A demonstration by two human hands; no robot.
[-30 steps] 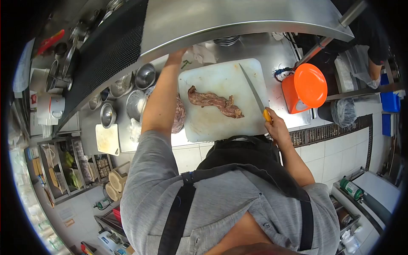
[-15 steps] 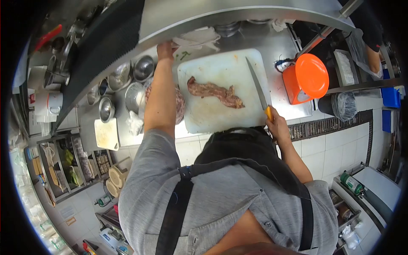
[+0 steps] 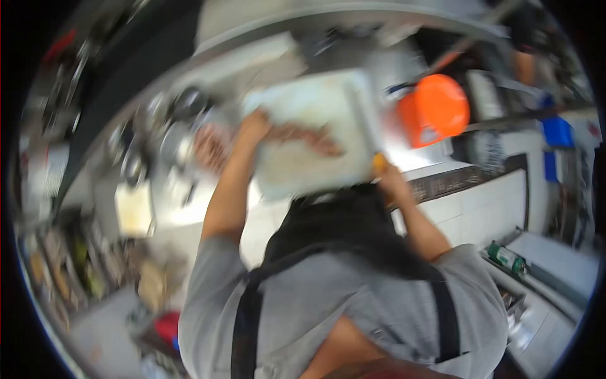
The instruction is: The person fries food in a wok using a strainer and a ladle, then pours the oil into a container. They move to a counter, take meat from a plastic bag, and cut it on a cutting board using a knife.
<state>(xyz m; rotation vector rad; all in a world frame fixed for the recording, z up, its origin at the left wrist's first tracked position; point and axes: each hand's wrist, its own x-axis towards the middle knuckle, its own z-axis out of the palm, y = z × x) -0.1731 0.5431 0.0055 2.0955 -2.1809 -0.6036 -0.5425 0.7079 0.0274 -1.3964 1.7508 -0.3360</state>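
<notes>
A long strip of raw meat (image 3: 303, 136) lies across the white cutting board (image 3: 284, 174). My left hand (image 3: 255, 124) is at the board's left edge, right at the near end of the strip; its fingers are smeared by motion. At the board's right side, my right hand (image 3: 394, 181) grips a knife by its yellow handle (image 3: 379, 163). The blade, blurred, points away from me along the right edge of the board. Left of the board, behind my left forearm, is a heap of chopped meat (image 3: 211, 146).
Metal bowls (image 3: 190, 103) and a small cutting board (image 3: 134, 208) stand on the counter to the left. An orange scale (image 3: 413, 123) is at the right. A steel shelf edge (image 3: 353, 11) runs above the back of the counter.
My left hand has come back from the rear of the counter to the left end of the meat strip. The right hand still holds the knife. The whole view has shifted and blurred.
</notes>
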